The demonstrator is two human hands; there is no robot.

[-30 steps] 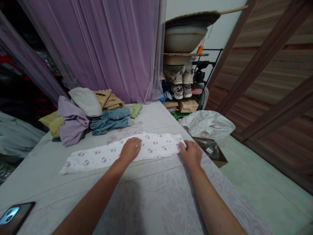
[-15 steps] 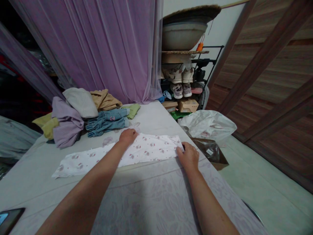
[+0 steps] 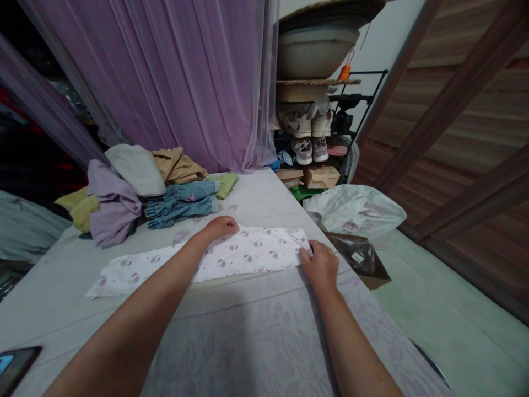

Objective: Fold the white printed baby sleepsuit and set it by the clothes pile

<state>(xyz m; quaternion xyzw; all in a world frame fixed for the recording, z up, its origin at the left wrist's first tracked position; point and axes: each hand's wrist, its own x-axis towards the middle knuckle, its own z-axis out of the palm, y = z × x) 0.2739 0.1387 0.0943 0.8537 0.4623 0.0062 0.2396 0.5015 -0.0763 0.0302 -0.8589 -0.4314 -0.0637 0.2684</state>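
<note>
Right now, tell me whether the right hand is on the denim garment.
No, the right hand is at the right end of the white printed cloth, away from the denim garment.

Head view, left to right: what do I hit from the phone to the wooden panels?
Phone → yellow cloth → lilac garment → denim garment → left hand → right hand, at the right end of the white printed cloth → wooden panels.
</note>
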